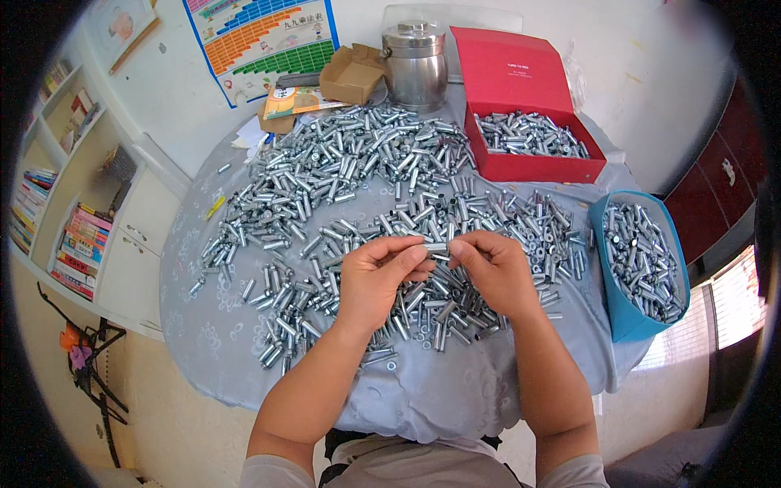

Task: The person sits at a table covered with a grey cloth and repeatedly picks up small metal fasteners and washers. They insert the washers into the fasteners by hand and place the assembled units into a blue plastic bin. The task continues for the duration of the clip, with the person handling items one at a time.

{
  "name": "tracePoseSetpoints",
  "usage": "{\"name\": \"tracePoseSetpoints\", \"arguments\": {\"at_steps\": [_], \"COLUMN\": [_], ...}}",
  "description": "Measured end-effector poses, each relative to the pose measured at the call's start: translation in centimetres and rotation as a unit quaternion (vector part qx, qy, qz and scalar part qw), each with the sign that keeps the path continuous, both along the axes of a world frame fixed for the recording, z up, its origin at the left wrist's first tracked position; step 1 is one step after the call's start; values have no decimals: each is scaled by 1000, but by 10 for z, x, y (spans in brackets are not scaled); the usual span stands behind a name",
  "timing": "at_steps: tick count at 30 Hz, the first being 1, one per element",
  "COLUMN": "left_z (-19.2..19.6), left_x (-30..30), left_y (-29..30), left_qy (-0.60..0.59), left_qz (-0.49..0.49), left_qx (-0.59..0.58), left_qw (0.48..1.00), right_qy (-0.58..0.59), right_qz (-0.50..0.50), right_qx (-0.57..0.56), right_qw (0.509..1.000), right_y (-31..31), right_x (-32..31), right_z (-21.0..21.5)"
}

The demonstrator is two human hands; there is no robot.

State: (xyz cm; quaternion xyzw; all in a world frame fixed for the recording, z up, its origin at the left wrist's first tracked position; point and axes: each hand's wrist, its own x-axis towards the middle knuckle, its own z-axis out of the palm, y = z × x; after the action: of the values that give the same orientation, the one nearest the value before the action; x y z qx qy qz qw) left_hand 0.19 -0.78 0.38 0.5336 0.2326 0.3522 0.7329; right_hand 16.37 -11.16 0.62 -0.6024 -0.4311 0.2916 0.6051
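Between my two hands is a small silvery metal sleeve anchor (437, 246), held level above the table. My left hand (376, 278) pinches one end of it with thumb and fingers. The other end sits between the thumb and forefinger of my right hand (495, 272). Below and around both hands lie many loose metal anchors (325, 268), spread in a heap over the grey tablecloth. Small washers and nuts (537, 248) lie among the pieces to the right of my right hand.
A red box (537, 168) with its lid raised holds more anchors at the back right. Nearer on the right stands a blue bin (620, 313) full of them. At the back are a steel pot (415, 69), a cardboard box (351, 75) and papers. A yellow pen-like item (215, 207) lies left.
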Motion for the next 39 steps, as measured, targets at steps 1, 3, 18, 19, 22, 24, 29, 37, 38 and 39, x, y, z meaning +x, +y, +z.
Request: {"name": "tracePoseSetpoints", "arguments": {"at_steps": [1,3,18,19,22,24,29,37,38,39], "left_z": [-2,-3,-3,-2,-2,-2,-1,-3,-2,0], "left_x": [1,1,2,2,2,2,3,4,5,4], "left_y": [0,1,1,1,0,0,0,0,0,1], "left_qy": [-6,-9,-4,-3,0,-1,-5,20,26,32], "left_qz": [3,7,1,1,2,5,12,38,41,44], "left_qx": [5,10,-1,0,-3,-7,-6,-14,-16,-27], "left_qw": [1000,1000,1000,1000,1000,1000,1000,999,999,998], "right_qy": [-7,8,33,30,2,7,29,-139,-167,-195], "right_qz": [1,-9,-7,-18,18,4,-4,-32,-31,-29], "right_qx": [11,10,-1,1,-73,-25,-10,68,98,129], "right_qw": [1000,1000,999,999,997,1000,1000,987,981,972], "right_y": [0,-3,-2,-2,-2,-3,0,-3,-2,-1], "right_x": [0,-6,-4,-6,4,0,-4,-5,-5,-5], "right_z": [-1,11,9,12,6,9,8,9,9,9]}}
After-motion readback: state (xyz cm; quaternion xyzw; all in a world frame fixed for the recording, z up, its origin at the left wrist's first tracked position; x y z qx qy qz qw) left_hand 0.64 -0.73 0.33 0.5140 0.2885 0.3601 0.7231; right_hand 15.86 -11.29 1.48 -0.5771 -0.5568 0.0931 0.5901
